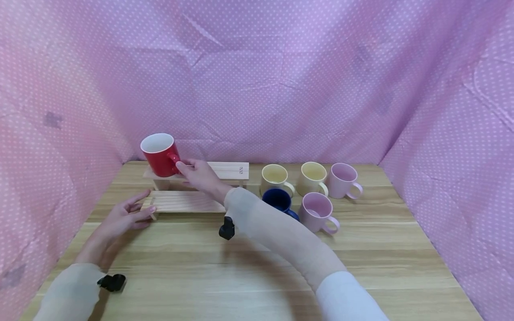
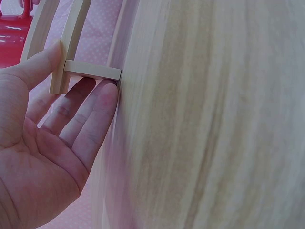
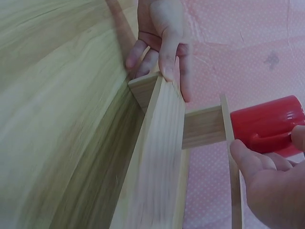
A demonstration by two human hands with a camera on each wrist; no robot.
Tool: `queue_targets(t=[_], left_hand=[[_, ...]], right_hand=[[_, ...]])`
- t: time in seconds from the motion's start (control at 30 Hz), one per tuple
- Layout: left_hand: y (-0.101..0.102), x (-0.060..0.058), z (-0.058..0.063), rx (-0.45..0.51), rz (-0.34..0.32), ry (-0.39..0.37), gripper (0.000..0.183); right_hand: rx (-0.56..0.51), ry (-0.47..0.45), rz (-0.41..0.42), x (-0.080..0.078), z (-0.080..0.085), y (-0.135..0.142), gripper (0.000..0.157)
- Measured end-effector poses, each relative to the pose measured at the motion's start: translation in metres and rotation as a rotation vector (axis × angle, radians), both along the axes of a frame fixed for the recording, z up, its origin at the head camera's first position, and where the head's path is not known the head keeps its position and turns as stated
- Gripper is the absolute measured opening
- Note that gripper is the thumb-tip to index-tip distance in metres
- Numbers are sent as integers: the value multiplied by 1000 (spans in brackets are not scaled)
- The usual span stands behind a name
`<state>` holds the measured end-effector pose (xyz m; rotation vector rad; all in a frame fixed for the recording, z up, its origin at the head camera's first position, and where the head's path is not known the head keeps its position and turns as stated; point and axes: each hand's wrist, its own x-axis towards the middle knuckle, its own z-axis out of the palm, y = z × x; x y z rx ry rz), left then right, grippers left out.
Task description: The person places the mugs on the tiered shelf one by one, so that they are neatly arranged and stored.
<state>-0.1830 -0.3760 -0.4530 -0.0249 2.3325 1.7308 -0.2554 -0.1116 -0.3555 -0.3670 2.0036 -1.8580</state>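
My right hand (image 1: 202, 178) pinches the handle of a red mug (image 1: 159, 161) with a white inside. The mug is upright at the left end of the upper board (image 1: 226, 170) of a two-step wooden rack. Its base meets the board's edge in the right wrist view, but I cannot tell whether it bears weight there. My left hand (image 1: 122, 216) holds the left end of the lower board (image 1: 184, 201). In the left wrist view its thumb (image 2: 40, 66) lies against that board, while the other fingers (image 2: 97, 124) reach around the end leg (image 2: 93, 70).
Right of the rack stand two yellow mugs (image 1: 275, 176) (image 1: 313, 176), two pink mugs (image 1: 342, 180) (image 1: 316, 210) and a dark blue mug (image 1: 277, 200), partly behind my right forearm. Pink dotted cloth (image 1: 257, 89) walls the back and sides of the wooden table (image 1: 192, 267).
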Motion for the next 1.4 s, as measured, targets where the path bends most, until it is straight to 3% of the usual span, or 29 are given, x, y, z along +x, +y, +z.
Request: queue_targets(t=[0.3, 0.67, 1.03, 1.23, 1.4], left_hand=[[1, 0, 2, -20, 9, -8, 88], [-2, 0, 3, -26, 8, -15, 88], [-2, 2, 2, -1, -4, 11, 86], [-4, 3, 3, -5, -20, 23, 85], [-1, 1, 1, 3, -23, 24, 83]], right_hand=[[-28, -99, 62, -9, 6, 20, 41], [-30, -133, 179, -21, 12, 63, 38], [12, -41, 269, -6, 23, 169, 46], [49, 13, 189, 15, 20, 233, 43], [128, 117, 98, 41, 22, 291, 44]])
